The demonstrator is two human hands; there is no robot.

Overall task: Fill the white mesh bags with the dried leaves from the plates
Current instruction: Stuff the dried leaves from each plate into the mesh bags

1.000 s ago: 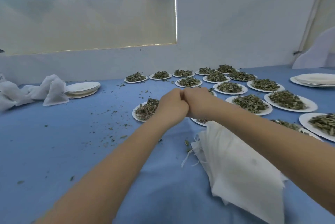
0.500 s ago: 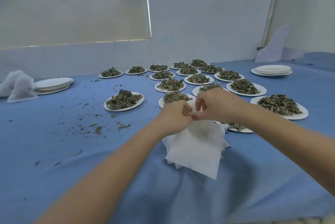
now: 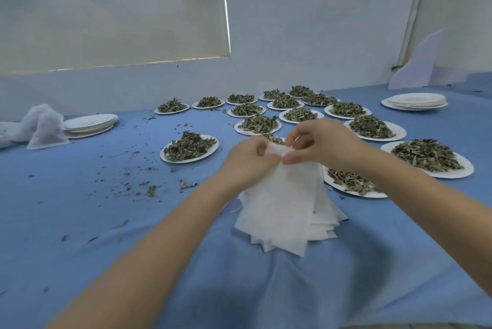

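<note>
From the head view, my left hand (image 3: 246, 161) and right hand (image 3: 323, 146) met over the blue table (image 3: 80, 222), both pinching the top edge of one white mesh bag (image 3: 282, 195) with curled fingers. It hung onto the stack of bags (image 3: 323, 225) beneath. Plates of dried leaves (image 3: 189, 148) spread from ten to two o'clock. Empty plates (image 3: 89, 123) sat at nine.

White mesh bags (image 3: 282, 211) & plates (image 3: 415, 101), green-brown leaves (image 3: 189, 145) (dried), blue tablecloth (image 3: 106, 222).
</note>
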